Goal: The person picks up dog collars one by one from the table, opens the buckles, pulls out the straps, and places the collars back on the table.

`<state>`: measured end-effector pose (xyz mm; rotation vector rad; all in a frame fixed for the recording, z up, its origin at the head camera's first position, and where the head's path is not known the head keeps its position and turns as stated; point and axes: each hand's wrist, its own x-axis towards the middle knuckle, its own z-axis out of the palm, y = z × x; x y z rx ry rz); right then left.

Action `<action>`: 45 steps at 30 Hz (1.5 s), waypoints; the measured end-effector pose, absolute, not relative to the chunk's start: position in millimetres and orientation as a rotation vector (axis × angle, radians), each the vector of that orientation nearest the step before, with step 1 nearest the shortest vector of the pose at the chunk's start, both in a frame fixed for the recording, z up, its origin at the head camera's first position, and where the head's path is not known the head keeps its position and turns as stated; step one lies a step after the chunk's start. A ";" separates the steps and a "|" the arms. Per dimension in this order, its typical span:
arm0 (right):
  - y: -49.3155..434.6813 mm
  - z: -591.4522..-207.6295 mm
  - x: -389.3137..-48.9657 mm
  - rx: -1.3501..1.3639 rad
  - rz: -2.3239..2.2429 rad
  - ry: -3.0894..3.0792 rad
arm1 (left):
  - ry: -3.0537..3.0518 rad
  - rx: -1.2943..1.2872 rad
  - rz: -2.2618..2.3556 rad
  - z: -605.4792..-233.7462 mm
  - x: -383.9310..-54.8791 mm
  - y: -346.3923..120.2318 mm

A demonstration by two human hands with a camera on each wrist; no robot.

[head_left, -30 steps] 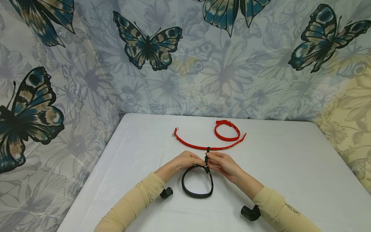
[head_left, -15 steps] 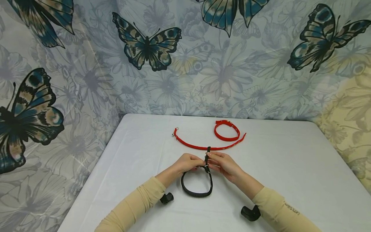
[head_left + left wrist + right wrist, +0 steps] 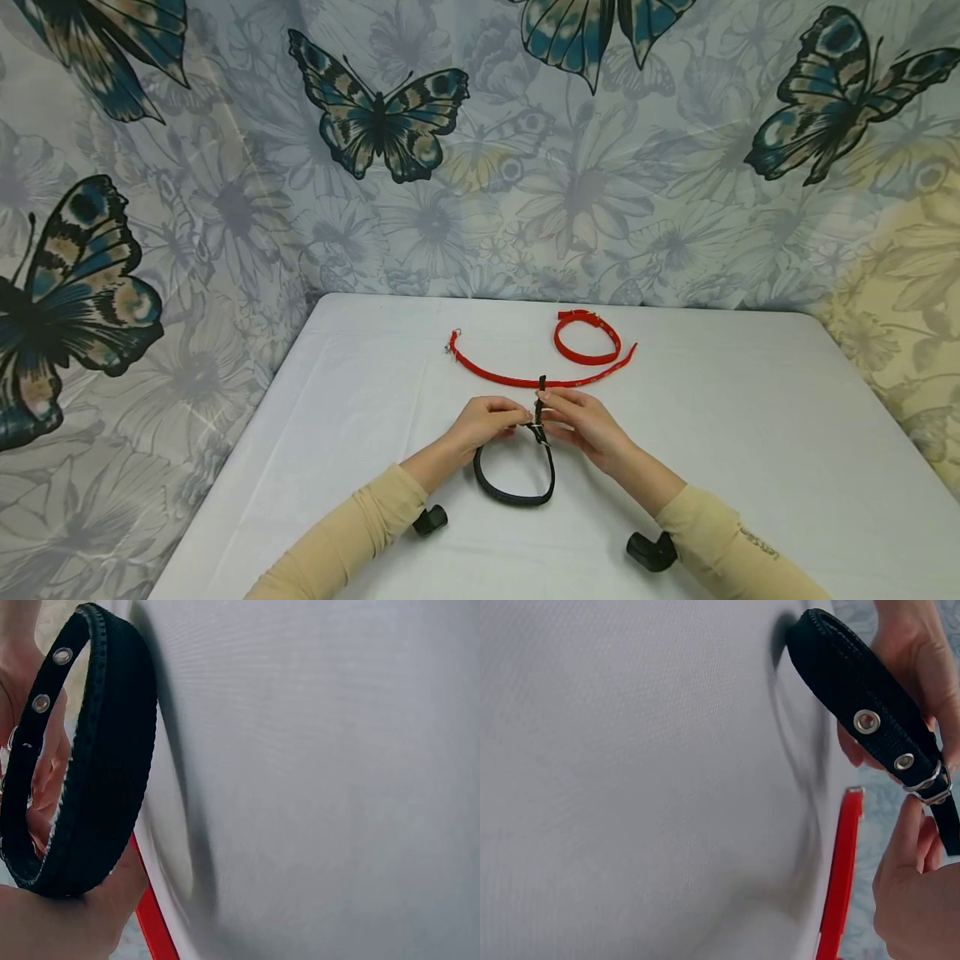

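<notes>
While the black collar (metal-eyeleted) is pinched by the left hand, its strap end is gripped by the right hand.

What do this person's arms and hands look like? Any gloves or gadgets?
The left sleeve and right sleeve are tan; dark lettering marks the right one, too small to read surely. A black rounded piece juts out beside each. The left hand and right hand wear no gloves.
</notes>
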<state>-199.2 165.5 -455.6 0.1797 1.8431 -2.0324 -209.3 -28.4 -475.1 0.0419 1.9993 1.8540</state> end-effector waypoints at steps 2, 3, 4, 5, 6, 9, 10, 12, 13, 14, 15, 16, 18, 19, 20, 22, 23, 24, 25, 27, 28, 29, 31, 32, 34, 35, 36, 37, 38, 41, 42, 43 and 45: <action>165.9 -455.7 -198.5 0.132 -1.980 1.905 | 1.982 0.042 1.875 -474.5 -209.2 -29.0; 166.8 -455.6 -197.8 0.111 -1.955 1.931 | 1.974 0.045 1.887 -474.3 -209.0 -29.4; 167.7 -455.6 -197.0 0.092 -1.934 1.948 | 1.968 0.046 1.893 -474.0 -208.9 -30.0; 168.8 -455.9 -196.1 0.074 -1.910 1.965 | 1.959 0.044 1.902 -473.9 -208.8 -30.8; 170.2 -456.5 -195.0 0.062 -1.886 1.979 | 1.953 0.042 1.909 -474.0 -208.8 -31.6; 175.7 -460.8 -190.8 0.026 -1.811 2.002 | 1.935 0.026 1.933 -474.7 -208.3 -34.7; 177.4 -462.7 -189.1 0.017 -1.785 2.005 | 1.930 0.015 1.941 -474.9 -207.9 -35.9; 180.4 -466.8 -185.5 0.003 -1.738 2.003 | 1.922 -0.010 1.954 -474.9 -207.2 -38.3; 181.6 -468.9 -183.9 -0.008 -1.721 1.996 | 1.917 -0.023 1.964 -475.1 -206.7 -39.4; 182.5 -470.8 -182.2 -0.017 -1.705 1.988 | 1.915 -0.034 1.970 -475.2 -206.3 -40.3; 183.4 -472.3 -180.5 -0.023 -1.697 1.977 | 1.909 -0.046 1.978 -475.6 -206.0 -40.6; 183.6 -473.9 -179.3 -0.031 -1.692 1.968 | 1.902 -0.057 1.987 -475.8 -205.6 -41.1; 183.5 -476.6 -177.3 -0.044 -1.685 1.950 | 1.883 -0.081 2.006 -476.6 -205.0 -41.8; 183.1 -477.5 -176.6 -0.046 -1.686 1.942 | 1.872 -0.092 2.017 -477.2 -204.5 -42.0; 182.5 -478.2 -176.1 -0.041 -1.690 1.935 | 1.864 -0.102 2.026 -477.6 -204.2 -42.1; 180.8 -478.6 -175.8 -0.022 -1.699 1.938 | 1.839 -0.120 2.049 -478.1 -203.6 -42.1; 179.8 -478.7 -176.0 -0.008 -1.708 1.937 | 1.827 -0.126 2.062 -478.8 -203.6 -42.0; 178.8 -478.5 -176.4 0.005 -1.719 1.937 | 1.820 -0.131 2.072 -479.3 -203.5 -41.9; 177.6 -477.9 -177.0 0.017 -1.730 1.938 | 1.811 -0.134 2.081 -479.7 -203.5 -41.6; 175.5 -476.7 -178.7 0.038 -1.755 1.938 | 1.799 -0.135 2.096 -480.0 -203.7 -40.8; 174.6 -476.0 -179.8 0.048 -1.773 1.931 | 1.796 -0.133 2.100 -480.0 -203.7 -40.3; 173.8 -475.3 -180.8 0.060 -1.792 1.920 | 1.790 -0.131 2.107 -479.9 -203.6 -39.8; 173.0 -473.8 -182.7 0.069 -1.817 1.904 | 1.785 -0.129 2.114 -479.6 -203.3 -38.9; 173.1 -473.5 -183.6 0.068 -1.824 1.897 | 1.784 -0.127 2.118 -479.6 -203.2 -38.6; 172.9 -473.1 -184.8 0.072 -1.837 1.880 | 1.784 -0.125 2.121 -479.9 -203.1 -38.5; 173.0 -473.2 -185.2 0.071 -1.838 1.876 | 1.783 -0.125 2.124 -480.2 -203.2 -38.6; 173.0 -473.2 -185.5 0.065 -1.837 1.873 | 1.785 -0.126 2.123 -480.6 -203.4 -38.8; 173.0 -473.2 -185.6 0.058 -1.834 1.871 | 1.786 -0.128 2.122 -481.0 -203.5 -39.1; 172.8 -473.5 -185.6 0.057 -1.835 1.868 | 1.788 -0.130 2.122 -481.5 -203.7 -39.5; 173.3 -473.9 -185.3 0.044 -1.840 1.864 | 1.788 -0.144 2.119 -482.3 -204.2 -40.2; 173.6 -473.8 -185.0 0.041 -1.842 1.863 | 1.787 -0.150 2.119 -482.4 -204.3 -40.4; 173.8 -473.8 -184.7 0.040 -1.844 1.862 | 1.784 -0.156 2.122 -482.3 -204.4 -40.6; 174.6 -473.7 -184.1 0.042 -1.851 1.859 | 1.789 -0.162 2.125 -482.3 -204.1 -40.8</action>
